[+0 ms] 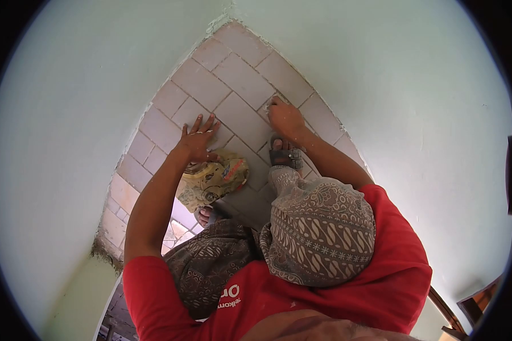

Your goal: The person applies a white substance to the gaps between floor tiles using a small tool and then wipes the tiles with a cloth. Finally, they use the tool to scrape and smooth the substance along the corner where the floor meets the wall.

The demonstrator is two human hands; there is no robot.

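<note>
Fingers of the left hand [199, 139] show fanned wide in my head view, the palm facing down over the tiled floor [244, 122] and the tips pointing toward the corner where two pale green walls [404, 108] meet. I read that hand as open and gripping nothing. Its thumb side lies right at the upper edge of a crumpled tan bundle [213, 177] with dark print and some red and blue lettering; whether thumb and bundle actually touch, I cannot tell.

On the other side, I see the right hand [285, 118] closed up, its fingers curled and bent down at a joint between tiles, near the wall on the right. I cannot make out whether anything is pinched in those fingers. Whitish specks mark its skin.

The left arm [156, 196] reaches forward nearly straight from a red sleeve, along the outside of the bundle. The right arm [338, 162] angles forward and inward, passing outside the raised right knee [324, 233], which is covered in patterned cloth. Just behind the right hand, a sandaled right foot [284, 156] stands on the tiles. The bundle sits on the floor, ahead of the left foot [203, 215].
</note>
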